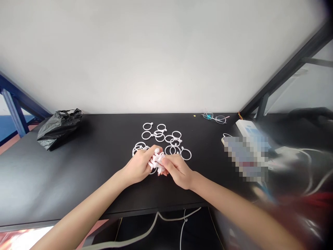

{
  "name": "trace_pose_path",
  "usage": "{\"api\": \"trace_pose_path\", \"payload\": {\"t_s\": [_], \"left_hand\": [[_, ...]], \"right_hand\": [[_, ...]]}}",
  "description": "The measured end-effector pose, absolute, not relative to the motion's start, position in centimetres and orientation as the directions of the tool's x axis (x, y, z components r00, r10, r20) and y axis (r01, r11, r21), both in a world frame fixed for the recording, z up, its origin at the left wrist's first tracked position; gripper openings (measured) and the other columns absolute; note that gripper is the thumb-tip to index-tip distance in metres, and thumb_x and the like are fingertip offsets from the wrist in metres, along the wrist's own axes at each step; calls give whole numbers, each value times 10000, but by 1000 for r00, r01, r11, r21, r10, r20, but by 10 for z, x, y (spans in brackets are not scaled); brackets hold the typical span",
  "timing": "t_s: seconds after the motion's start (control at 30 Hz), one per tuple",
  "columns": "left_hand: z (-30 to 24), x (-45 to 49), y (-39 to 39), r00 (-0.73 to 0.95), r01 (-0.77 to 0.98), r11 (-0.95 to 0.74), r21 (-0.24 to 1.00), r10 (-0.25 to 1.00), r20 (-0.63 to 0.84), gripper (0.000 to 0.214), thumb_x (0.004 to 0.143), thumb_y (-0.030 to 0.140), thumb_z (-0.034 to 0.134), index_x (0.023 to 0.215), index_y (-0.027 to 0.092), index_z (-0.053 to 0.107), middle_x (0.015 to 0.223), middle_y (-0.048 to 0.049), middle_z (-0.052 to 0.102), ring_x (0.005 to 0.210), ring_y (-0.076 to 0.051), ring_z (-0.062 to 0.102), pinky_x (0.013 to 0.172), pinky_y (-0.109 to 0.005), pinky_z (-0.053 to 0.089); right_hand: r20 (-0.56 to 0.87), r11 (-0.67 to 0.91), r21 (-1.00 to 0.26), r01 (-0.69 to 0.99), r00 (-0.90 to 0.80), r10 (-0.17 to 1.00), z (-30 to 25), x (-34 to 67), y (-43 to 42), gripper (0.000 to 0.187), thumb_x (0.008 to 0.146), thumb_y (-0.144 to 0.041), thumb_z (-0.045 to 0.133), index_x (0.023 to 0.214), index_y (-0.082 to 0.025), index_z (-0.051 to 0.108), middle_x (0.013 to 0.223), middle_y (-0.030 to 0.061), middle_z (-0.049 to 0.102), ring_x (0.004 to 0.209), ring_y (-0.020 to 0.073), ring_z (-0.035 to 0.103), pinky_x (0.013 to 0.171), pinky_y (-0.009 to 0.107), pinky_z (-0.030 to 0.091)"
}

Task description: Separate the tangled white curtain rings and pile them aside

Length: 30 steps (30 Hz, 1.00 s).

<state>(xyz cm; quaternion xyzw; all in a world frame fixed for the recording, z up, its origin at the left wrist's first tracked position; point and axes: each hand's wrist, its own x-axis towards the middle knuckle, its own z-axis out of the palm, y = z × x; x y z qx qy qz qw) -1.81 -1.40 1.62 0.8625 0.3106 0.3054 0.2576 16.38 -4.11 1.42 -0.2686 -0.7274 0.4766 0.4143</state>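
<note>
Between my two hands, above the black table, is a bunch of white curtain rings with small knobs or eyelets pointing several ways. My left hand is closed around the bunch from the left. My right hand grips it from the right, its thumb pressed on the front of the rings. Some of the fingers are hidden behind the bunch. Just beyond my hands lie several loose white rings, some overlapping. A few on the left are partly covered by my left hand.
A crumpled black plastic bag sits at the back left. Eyeglasses lie near the wall at the back right. A blurred-out phone-like object and a white box are on the right. Cables hang below the table's front edge.
</note>
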Motion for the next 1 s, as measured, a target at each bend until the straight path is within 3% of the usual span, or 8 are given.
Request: {"api": "trace_pose_path", "payload": {"t_s": [0.17, 0.27, 0.43, 0.57, 0.67, 0.73, 0.87, 1.0], "left_hand": [[23, -19, -16, 581, 286, -586, 758, 735, 349, 232, 943, 204, 342, 981, 167, 568, 753, -3, 656, 535, -99, 585, 554, -207, 471], [23, -19, -18, 580, 302, -568, 765, 747, 326, 227, 932, 231, 358, 980, 169, 570, 752, -7, 658, 548, -110, 589, 573, -223, 488], [25, -25, -13, 565, 413, -560, 718, 776, 280, 165, 884, 192, 392, 936, 179, 547, 754, -11, 655, 620, -131, 606, 620, -236, 490], [48, -58, 9, 499, 602, -438, 668, 859, 113, 143, 860, 188, 394, 807, 178, 526, 708, 8, 618, 603, -130, 577, 585, -217, 460], [65, -98, 26, 434, 745, -247, 619, 885, -170, 205, 897, 241, 375, 735, 188, 488, 599, 38, 547, 496, -128, 548, 502, -209, 422], [69, -123, 34, 378, 813, -170, 556, 881, -284, 245, 894, 234, 385, 668, 188, 467, 503, 59, 484, 425, -116, 504, 498, -203, 380], [60, -157, 42, 283, 879, -117, 462, 908, -308, 295, 918, 318, 433, 652, 195, 465, 421, 75, 430, 433, -129, 501, 516, -196, 345], [50, -171, 45, 217, 905, -81, 418, 932, -289, 233, 930, 389, 448, 866, 196, 562, 510, 85, 515, 474, -128, 544, 541, -190, 367]], "right_hand": [[384, 465, -885, 41, -501, 776, 16, 165, -45, 531, 1028, -468, 278, 641, -186, 507, 612, 23, 556, 600, 139, 558, 630, 288, 465], [349, 428, -903, 33, -523, 778, 20, 166, -48, 533, 1027, -474, 269, 651, -188, 515, 629, 28, 561, 614, 144, 561, 645, 292, 471], [267, 311, -950, 3, -502, 822, 25, 167, -45, 487, 1013, -500, 321, 761, -170, 576, 724, 40, 582, 680, 152, 576, 692, 307, 492], [251, 245, -968, -55, -263, 931, 28, 175, -33, 359, 982, -476, 445, 1031, -178, 637, 725, 22, 605, 652, 144, 598, 633, 284, 502], [229, 225, -973, -57, -87, 970, 31, 183, -24, 313, 960, -454, 502, 947, -182, 657, 677, 13, 612, 593, 134, 581, 599, 281, 498], [217, 215, -975, -50, -22, 976, 34, 186, -21, 284, 941, -439, 539, 885, -183, 648, 709, 19, 634, 567, 125, 574, 584, 283, 498], [209, 209, -977, -36, -19, 978, 34, 185, -22, 243, 925, -409, 573, 864, -184, 645, 837, 48, 686, 566, 115, 579, 579, 283, 504], [209, 208, -977, -49, -31, 977, 31, 183, -22, 231, 928, -398, 570, 867, -190, 652, 910, 61, 701, 573, 113, 585, 569, 280, 508]]}}
